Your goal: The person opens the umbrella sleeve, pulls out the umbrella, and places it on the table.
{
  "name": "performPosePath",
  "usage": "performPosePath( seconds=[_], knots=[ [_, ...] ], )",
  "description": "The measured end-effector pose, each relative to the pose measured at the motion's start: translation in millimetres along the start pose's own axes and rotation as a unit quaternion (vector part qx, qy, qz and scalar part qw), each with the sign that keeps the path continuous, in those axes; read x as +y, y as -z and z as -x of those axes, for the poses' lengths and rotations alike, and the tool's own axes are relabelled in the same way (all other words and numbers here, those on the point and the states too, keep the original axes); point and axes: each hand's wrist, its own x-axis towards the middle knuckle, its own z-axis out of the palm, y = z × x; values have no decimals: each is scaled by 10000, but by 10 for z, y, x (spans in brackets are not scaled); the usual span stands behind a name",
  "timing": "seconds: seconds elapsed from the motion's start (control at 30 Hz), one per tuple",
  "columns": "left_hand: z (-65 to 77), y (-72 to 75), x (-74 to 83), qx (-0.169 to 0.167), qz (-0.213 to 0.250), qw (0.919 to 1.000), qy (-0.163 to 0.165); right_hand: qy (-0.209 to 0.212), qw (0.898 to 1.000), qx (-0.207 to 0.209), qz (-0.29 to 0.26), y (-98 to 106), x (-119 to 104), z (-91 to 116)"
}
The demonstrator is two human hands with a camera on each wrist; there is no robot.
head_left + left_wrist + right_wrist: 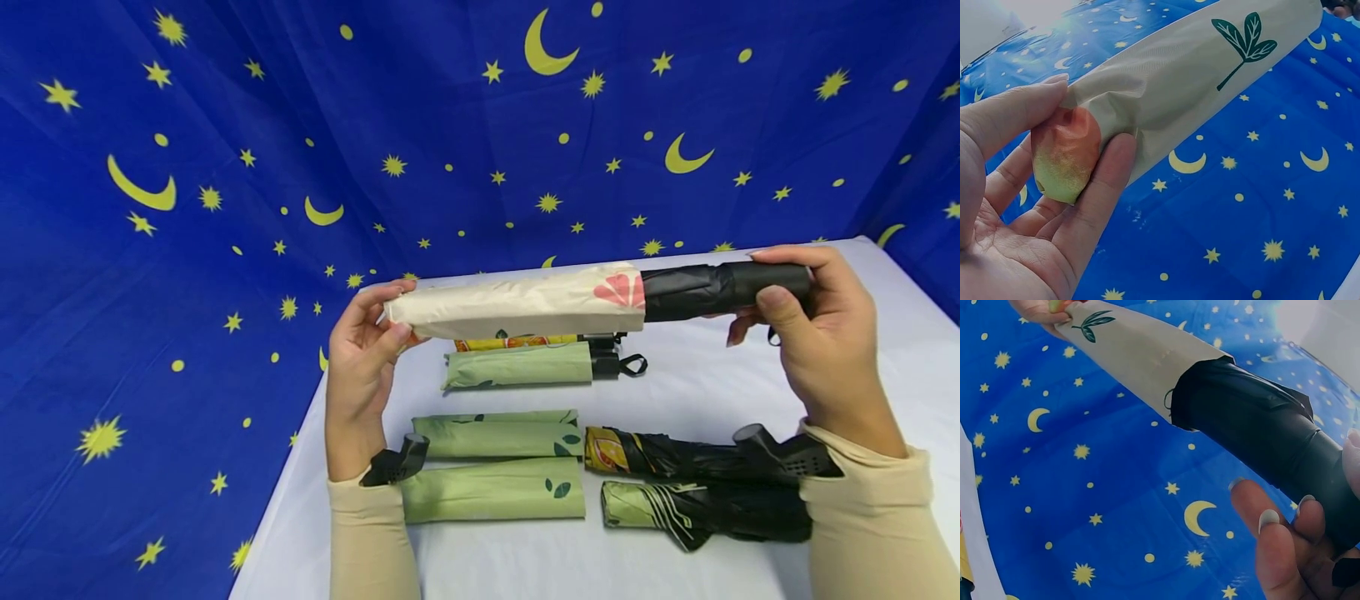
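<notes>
Both hands full: L hand (356,362) pinches the cream sleeve (517,304) by its left end, R hand (832,342) grips the black brolly (697,292) by its right end, prob. so the two line up w/ the sleeve taut. Brolly's partly in the sleeve, the pair near level btwn the hands, above the table (720,367). Below, green sleeves (491,492) lie L & bare brollies (727,510) R, seemingly sorted to suit each hand.

Dressed in long, plain beige fabric sleeves (375,542), creased at the right cuff (870,475). Fitted at both wrists (352,454) with blocky black cameras (791,457), topped with stubby cylinders (752,436) and, on the right, pierced with small holes (814,461).
</notes>
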Motion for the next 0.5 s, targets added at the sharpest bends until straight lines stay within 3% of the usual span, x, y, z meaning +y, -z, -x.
performPosePath(
  seconds=[0.5],
  knots=[
    [2,4,-7,8,114,9999,4,-40,9999,7,122,47,-1,16]
  ],
)
